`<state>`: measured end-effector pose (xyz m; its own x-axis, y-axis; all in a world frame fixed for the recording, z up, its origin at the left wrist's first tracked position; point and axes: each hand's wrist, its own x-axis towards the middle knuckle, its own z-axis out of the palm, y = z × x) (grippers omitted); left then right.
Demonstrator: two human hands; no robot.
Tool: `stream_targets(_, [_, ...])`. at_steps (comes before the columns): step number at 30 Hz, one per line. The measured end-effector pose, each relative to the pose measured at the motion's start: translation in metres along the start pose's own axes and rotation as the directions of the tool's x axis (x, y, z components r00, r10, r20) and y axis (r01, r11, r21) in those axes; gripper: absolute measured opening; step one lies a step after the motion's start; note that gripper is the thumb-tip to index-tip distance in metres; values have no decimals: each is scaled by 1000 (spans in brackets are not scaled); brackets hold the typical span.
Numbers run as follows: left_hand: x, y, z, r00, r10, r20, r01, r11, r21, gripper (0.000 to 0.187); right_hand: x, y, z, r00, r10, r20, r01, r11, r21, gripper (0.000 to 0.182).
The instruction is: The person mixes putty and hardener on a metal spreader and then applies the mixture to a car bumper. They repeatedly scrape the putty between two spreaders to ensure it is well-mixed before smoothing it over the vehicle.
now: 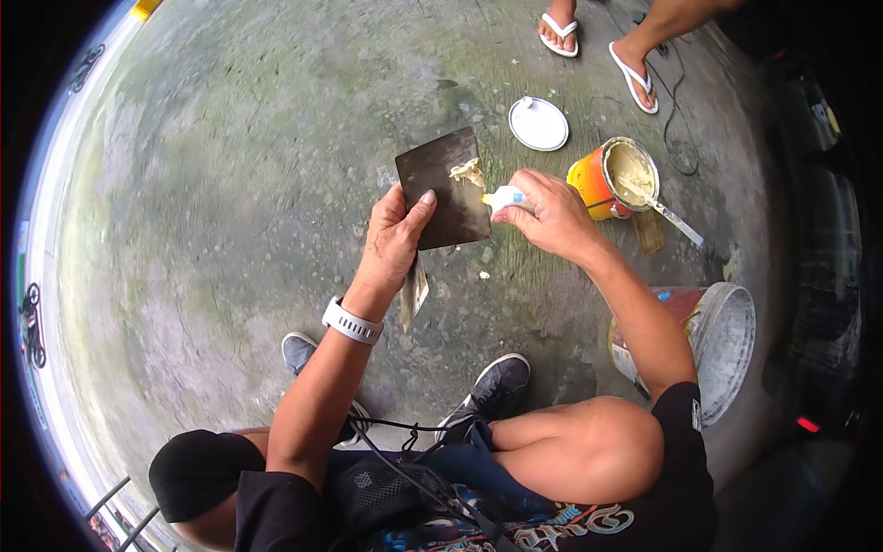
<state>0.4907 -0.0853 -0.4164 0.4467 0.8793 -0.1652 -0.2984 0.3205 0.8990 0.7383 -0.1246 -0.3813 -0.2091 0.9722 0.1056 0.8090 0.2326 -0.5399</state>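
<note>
My left hand (397,237), wearing a pale watch, grips a dark square plate (451,216) with the thumb on its face. A lump of cream-coloured putty (467,172) lies on the upper part of the plate. Below that hand sticks out a flat scraper-like piece (415,296); how it is held is hidden. My right hand (550,216) is closed round a small white tube (505,199) with a yellow tip. The tip points at the plate's right edge, just below the putty.
An open yellow-orange can (593,184) of cream paste stands at right, with a spatula (676,222) leaning in it. Its white lid (539,124) lies behind. A larger bucket (685,317) lies near my right arm. Another person's feet (635,78) in white flip-flops stand beyond, near a cable (676,97).
</note>
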Motion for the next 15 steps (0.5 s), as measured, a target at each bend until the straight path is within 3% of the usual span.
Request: stream_targets(15, [-7, 3, -1, 999, 28, -23, -27, 999, 35, 31, 1, -1, 8, 1000, -27, 5, 27, 991, 131, 30])
